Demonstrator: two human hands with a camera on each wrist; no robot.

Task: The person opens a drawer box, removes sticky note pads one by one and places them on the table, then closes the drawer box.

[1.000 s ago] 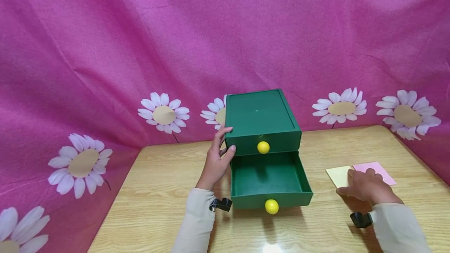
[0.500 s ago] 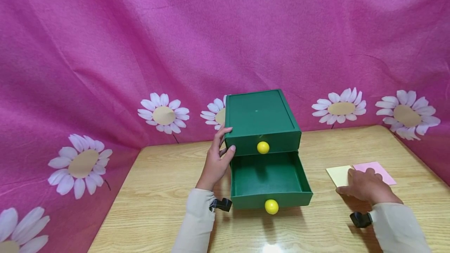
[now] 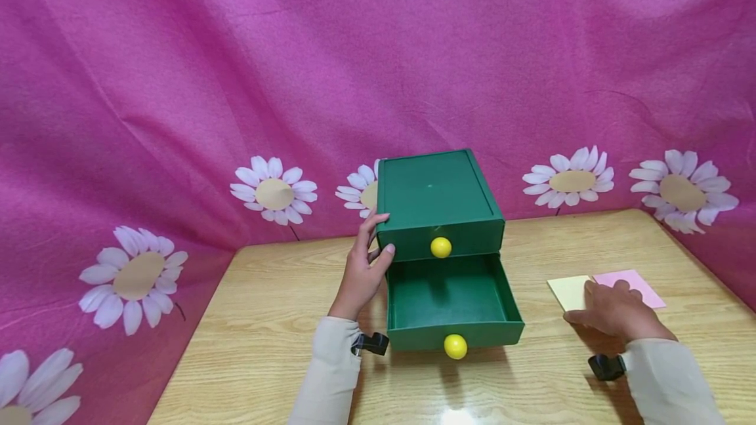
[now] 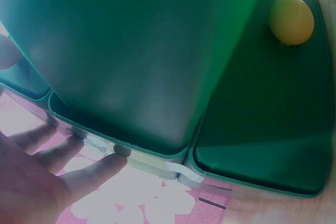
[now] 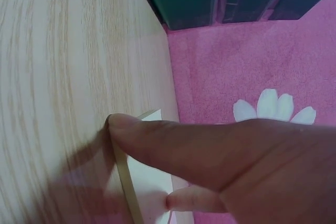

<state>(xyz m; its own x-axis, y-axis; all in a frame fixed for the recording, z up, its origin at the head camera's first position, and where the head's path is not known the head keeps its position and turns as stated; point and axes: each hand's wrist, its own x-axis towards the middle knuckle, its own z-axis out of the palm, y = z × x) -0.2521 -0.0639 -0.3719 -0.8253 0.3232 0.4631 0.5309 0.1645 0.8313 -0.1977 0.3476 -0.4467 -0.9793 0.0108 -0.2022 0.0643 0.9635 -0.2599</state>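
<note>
Yellow pad: laid flat, long axis hidden, right of green cabinet.
Right hand: pad edges pinched.
Left hand: cabinet corner gripped.
Lower drawer: extended toward person.
Tabletop: exposed between pad and drawer.

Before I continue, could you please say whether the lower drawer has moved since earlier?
No: judged against the flowered backdrop, the lower drawer has not visibly shifted either way.

Smooth green plastic with a soft sheen forms the drawer unit at frame centre, its yellow knobs glossy. The wood-grained tabletop shines at bottom centre beneath a creased, matt cloth backdrop; at right, a yellow pad and a pink pad show matt paper.
</note>
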